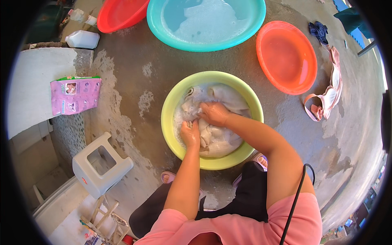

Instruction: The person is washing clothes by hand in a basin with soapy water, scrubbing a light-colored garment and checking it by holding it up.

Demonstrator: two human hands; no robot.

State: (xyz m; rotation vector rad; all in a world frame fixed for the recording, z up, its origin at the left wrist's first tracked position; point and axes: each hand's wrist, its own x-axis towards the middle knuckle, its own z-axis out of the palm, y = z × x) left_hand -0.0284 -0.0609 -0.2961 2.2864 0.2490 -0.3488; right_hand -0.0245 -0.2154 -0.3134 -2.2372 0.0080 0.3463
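Note:
A yellow-green plastic basin (171, 134) stands on the floor before me, holding soapy water and a soaked off-white cloth garment (216, 139). At the basin's left side, my left hand (190, 133) grips a bunched fold of the cloth between thumb and fingers. My right hand (213, 113) is just above and to the right, its fingers curled into the wet fabric near the middle. Suds hide some of the fingertips. A small dark mark shows on the cloth near the basin's upper left.
A turquoise basin (205, 47) of sudsy water, an orange basin (288, 58) and a red basin (122, 15) stand beyond. A pink bra (332, 92) lies right. Left are a detergent bag (76, 95), a white jug (82, 39) and a grey plastic stool (92, 174).

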